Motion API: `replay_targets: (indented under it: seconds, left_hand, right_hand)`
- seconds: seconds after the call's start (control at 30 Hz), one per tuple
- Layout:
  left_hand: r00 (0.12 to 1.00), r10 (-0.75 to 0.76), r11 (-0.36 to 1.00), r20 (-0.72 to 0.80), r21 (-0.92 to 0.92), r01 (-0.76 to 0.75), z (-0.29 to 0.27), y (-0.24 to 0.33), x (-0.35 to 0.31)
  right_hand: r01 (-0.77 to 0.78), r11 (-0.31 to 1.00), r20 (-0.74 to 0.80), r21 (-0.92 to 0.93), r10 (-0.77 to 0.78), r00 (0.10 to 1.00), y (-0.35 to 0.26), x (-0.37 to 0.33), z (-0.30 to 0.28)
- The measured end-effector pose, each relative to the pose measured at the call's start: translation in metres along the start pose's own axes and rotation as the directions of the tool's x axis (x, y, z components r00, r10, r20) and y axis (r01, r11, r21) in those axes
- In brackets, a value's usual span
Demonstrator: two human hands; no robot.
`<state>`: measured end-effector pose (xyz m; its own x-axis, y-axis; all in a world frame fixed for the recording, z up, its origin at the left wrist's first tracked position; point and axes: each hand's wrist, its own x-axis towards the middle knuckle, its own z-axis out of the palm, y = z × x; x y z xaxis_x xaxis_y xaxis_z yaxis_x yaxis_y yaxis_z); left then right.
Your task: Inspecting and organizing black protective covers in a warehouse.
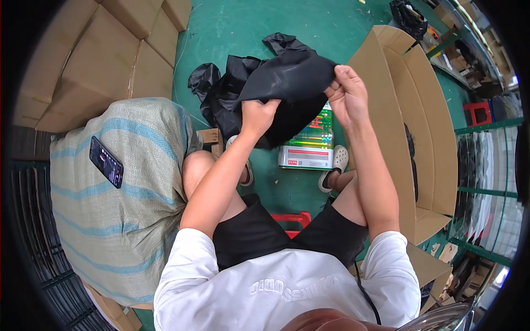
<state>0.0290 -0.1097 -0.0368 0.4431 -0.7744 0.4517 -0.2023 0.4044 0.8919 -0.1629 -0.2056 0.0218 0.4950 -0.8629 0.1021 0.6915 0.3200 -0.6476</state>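
Both my hands hold up a piece of black fabric in front of me, above the floor. My left hand grips its near left edge, with the fingers hidden under the cloth. At the upper right corner, my right hand pinches the cloth between thumb and fingers. More crumpled black material lies beneath and behind it on the floor. Partly covered by the cloth, a green and silver tin stands between my feet. Whether the held piece joins the heap below, I cannot tell.
A large woven sack with blue stripes stands at my left, a phone on top. Stacked cartons rise behind it. To my right is a long open cardboard box with dark items inside. A red stool shows beneath me.
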Motion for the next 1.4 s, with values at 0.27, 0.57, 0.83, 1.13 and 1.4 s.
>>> replay_targets:
  seconds: [0.27,0.57,0.83,1.13,1.4]
  left_hand:
    - [0.79,-0.442,0.366,0.424,-0.719,0.59,-0.011,0.027,0.026]
    - [0.727,-0.595,0.371,0.343,-0.686,0.627,-0.019,0.008,0.031]
    - [0.818,-0.458,0.602,0.348,-0.555,0.573,-0.018,0.006,0.022]
    - [0.706,-0.196,0.944,0.681,0.326,-0.051,0.008,0.027,-0.019]
    - [0.835,0.538,0.647,0.113,0.581,-0.495,0.002,0.027,0.01]
  right_hand:
    - [-0.039,0.994,-0.01,-0.097,0.038,0.999,0.005,0.005,-0.003]
    - [0.11,0.819,0.048,-0.563,-0.1,0.994,0.026,0.015,-0.014]
    - [-0.076,0.937,0.075,-0.341,0.108,0.991,0.026,0.018,0.002]
    - [-0.27,0.947,0.11,-0.173,0.291,0.95,0.007,0.023,-0.012]
    - [-0.28,0.954,0.299,-0.112,0.301,0.905,0.01,0.018,0.011]
